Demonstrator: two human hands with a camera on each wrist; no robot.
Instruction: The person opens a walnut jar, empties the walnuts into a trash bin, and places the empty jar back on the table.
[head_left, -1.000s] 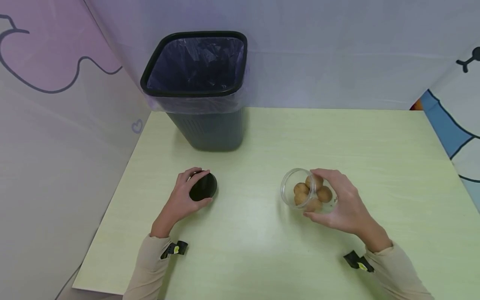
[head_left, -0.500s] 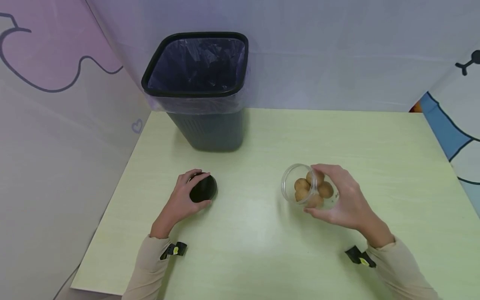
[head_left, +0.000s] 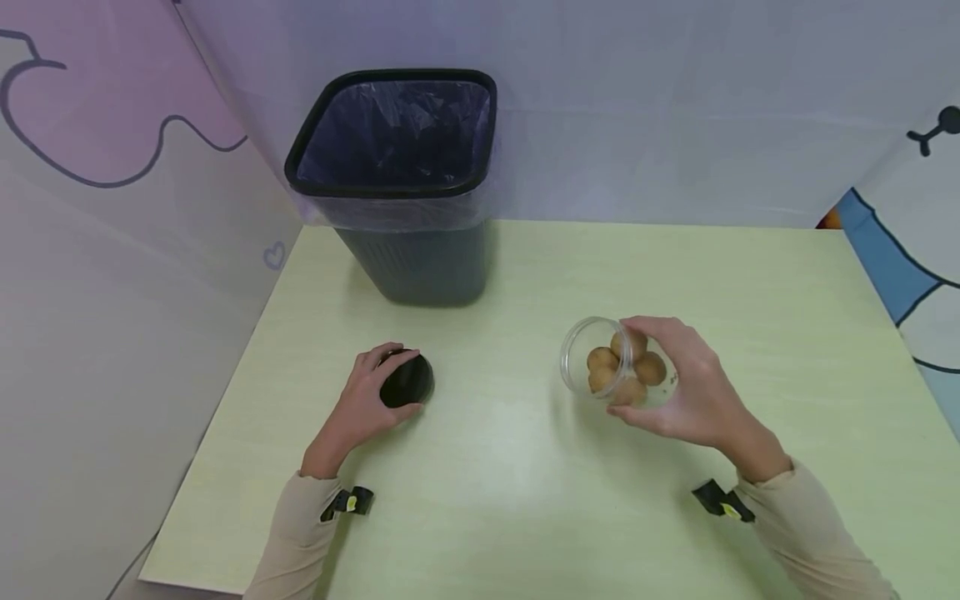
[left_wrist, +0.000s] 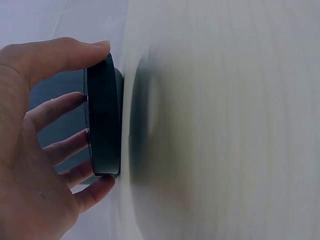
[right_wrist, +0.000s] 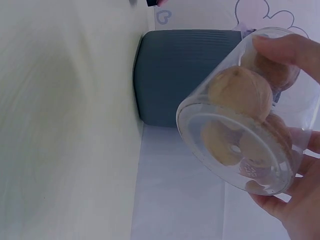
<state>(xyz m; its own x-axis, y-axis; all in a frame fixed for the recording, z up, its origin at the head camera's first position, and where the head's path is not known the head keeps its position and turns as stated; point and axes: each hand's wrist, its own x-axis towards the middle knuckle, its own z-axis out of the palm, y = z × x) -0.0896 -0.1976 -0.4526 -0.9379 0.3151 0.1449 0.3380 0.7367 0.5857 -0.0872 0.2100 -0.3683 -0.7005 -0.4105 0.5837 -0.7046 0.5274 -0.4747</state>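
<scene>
My left hand [head_left: 363, 404] holds a round black lid [head_left: 407, 381] by its edge, thumb and fingers spread about its rim. In the left wrist view the lid [left_wrist: 102, 120] stands edge-on, close over the table with its shadow beside it. My right hand [head_left: 697, 387] grips a clear plastic jar [head_left: 628, 364], thumb on one side and fingers on the other. The jar is uncovered and tipped, its mouth facing left and up. Inside lie several round brown walnuts [head_left: 649, 368]. From the right wrist camera, walnuts [right_wrist: 240, 92] show through the wall near the jar's bottom [right_wrist: 192, 132].
A grey waste bin [head_left: 427, 258] with a black rim and a plastic liner stands on the table's back left, beyond the lid. Pale cloth [head_left: 675, 125] hangs behind the table [head_left: 487, 500]. A printed drape borders the left side.
My right hand has lifted the jar slightly, moving it up in the head view with the walnuts still inside. My left hand and the lid stay almost where they were.
</scene>
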